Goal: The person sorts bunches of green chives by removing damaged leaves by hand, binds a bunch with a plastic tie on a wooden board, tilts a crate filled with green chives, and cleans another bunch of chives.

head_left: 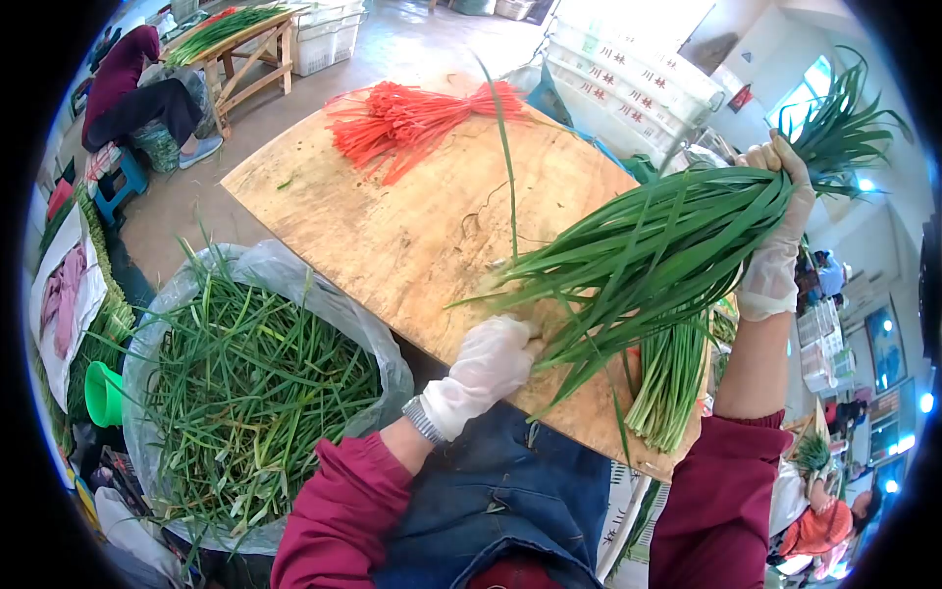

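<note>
My right hand (785, 182), in a thin whitish glove, is raised at the right and wrapped around a large bunch of garlic chives (648, 231). The green leaves hang from it down to the left over the wooden table. My left hand (491, 363), gloved and with a metal watch at the wrist, is closed beside the lower leaf tips near the table's front edge. What its fingers hold, if anything, is hidden. Beneath the raised bunch lies another bundle of chives (667, 383), its pale stem ends toward me. One long leaf (512, 187) stands out alone.
The wooden table (392, 226) carries a pile of red ties (412, 123) at its far side. At the left stands a plastic-lined bin (392, 368) full of loose leaves. White crates (628, 83) are stacked behind. A person (128, 88) sits at the upper left.
</note>
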`<move>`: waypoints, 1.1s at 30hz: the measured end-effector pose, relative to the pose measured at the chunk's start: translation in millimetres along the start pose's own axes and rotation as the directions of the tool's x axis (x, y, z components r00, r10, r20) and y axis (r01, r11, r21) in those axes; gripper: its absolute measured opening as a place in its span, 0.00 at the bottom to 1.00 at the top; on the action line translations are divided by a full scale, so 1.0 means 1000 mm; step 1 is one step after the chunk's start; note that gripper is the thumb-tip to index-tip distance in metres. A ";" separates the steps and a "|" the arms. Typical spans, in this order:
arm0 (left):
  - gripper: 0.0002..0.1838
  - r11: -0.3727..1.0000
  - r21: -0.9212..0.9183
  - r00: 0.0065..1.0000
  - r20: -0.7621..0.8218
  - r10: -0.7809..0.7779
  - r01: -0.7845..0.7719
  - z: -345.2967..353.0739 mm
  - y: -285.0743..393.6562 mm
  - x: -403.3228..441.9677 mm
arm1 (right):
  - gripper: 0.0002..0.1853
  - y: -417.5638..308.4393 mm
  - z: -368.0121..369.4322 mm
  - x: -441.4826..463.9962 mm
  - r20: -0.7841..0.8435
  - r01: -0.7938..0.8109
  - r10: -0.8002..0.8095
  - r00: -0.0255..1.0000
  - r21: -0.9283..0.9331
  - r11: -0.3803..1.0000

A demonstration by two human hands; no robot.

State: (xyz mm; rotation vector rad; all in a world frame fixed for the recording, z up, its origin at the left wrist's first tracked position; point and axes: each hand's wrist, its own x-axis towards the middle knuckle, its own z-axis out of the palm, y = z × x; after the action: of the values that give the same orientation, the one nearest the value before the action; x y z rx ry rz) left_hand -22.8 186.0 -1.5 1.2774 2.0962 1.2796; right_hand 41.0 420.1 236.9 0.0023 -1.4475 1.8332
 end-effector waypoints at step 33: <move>0.06 0.875 0.337 0.930 -0.242 -0.277 0.348 -0.155 -0.048 -0.197 | 0.12 -0.012 -0.021 -0.013 -0.165 0.069 -0.072 0.984 -0.028 0.997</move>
State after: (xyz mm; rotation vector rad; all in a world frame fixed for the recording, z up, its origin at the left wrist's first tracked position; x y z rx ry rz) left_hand -51.6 -67.2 11.7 0.9162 2.6502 0.9127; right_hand 65.9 430.9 233.6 -0.1064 -1.3346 1.7178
